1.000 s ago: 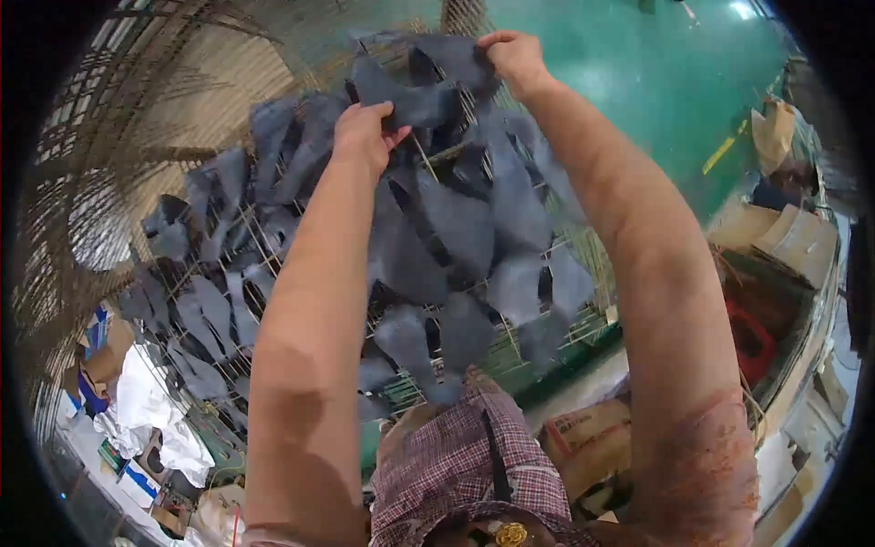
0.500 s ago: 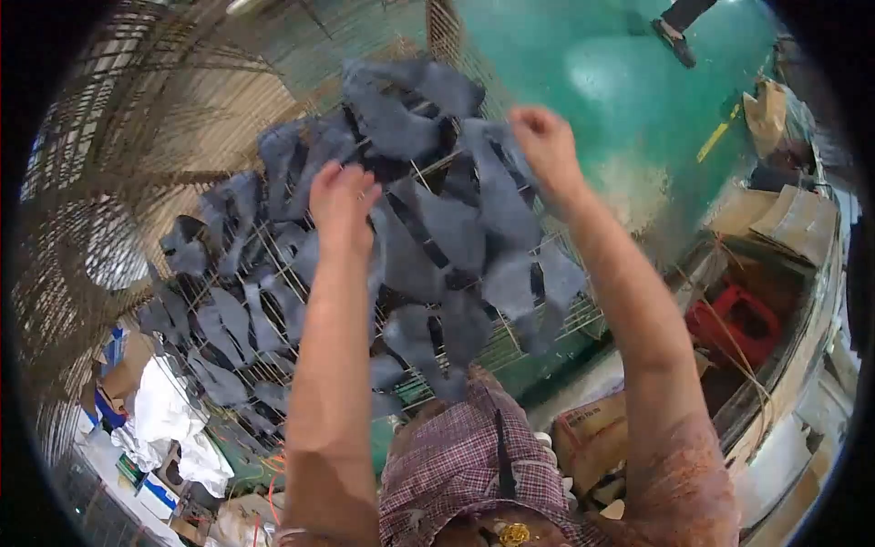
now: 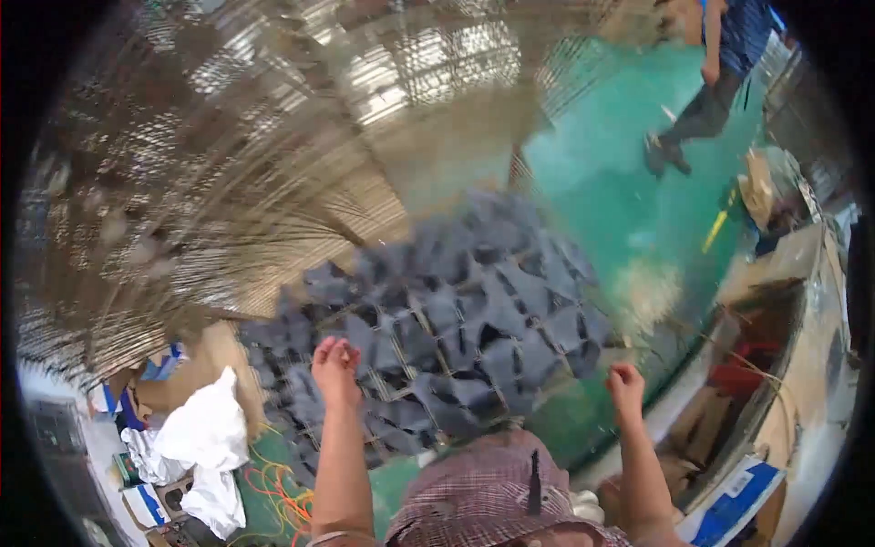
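The wire rack (image 3: 415, 387) loaded with dark grey cut pieces (image 3: 456, 310) is judged awkward rather than heavy: a thin metal grid, stiff but likely springy, with a broad flat load that would swing if tipped. The pieces look like soft, flexible sheet material, light individually, and merely laid or hooked on the grid, so they could slide off under a tilt. The best hold is judged to be on the bare wire at the near edge, with the hands spread well apart to keep it level; the pieces themselves should not be gripped.

Appearance: many overlapping leaf- or fin-shaped cutouts, matte blue-grey, some with dark slits, arranged in rows over a pale square-mesh grid. Heavy motion blur; finer detail cannot be made out.

Location: the rack is seen in front of and above the person, over the green floor (image 3: 620, 201), beside blurred wire shelving (image 3: 210, 182).

Hands: the left hand (image 3: 335, 363) is raised at the rack's near edge, fingers loosely curled, touching or just short of the pieces; which cannot be told. The right hand (image 3: 626, 381) is raised near the right edge, half closed, nothing visibly held.
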Tool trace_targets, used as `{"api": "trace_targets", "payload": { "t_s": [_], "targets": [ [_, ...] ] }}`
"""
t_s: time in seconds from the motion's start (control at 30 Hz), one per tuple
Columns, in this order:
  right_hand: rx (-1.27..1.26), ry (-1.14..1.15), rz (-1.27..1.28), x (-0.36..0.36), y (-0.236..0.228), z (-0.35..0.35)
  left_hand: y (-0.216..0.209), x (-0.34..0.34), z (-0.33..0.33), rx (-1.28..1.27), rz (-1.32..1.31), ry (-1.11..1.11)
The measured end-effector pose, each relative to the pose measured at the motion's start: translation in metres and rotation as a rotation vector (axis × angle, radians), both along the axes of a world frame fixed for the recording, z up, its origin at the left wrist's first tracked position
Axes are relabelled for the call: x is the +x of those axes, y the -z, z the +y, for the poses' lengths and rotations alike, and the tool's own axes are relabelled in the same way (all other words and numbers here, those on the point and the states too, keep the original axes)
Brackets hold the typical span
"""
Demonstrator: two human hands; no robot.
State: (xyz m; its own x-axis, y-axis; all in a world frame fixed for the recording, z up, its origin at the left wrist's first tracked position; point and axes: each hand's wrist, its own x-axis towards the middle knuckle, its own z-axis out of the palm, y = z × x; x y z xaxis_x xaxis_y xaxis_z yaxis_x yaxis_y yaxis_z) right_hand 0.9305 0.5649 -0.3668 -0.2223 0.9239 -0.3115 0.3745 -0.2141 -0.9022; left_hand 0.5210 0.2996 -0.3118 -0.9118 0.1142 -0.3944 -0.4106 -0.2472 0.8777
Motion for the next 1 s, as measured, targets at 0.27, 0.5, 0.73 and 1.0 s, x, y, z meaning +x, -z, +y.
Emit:
{"api": "trace_targets", "payload": {
  "t_s": [0.27,0.5,0.73,1.0],
  "targets": [
    [0.094,0.043,0.177,0.033,-0.059,-0.219,-0.144,-0.097,-0.187,-0.385,0.981,-0.236],
    [0.082,0.040,0.148,0.034,-0.124,-0.341,-0.294,-0.125,-0.259,-1.007,1.502,-0.345],
    [0.077,0.226,0.157,0.098,-0.116,-0.422,-0.311,-0.149,-0.281,-1.376,1.453,-0.138],
    [-0.064,0.395,0.258,0.112,-0.063,-0.565,-0.279,-0.143,-0.314,-1.334,1.418,0.428]
  ]
}}
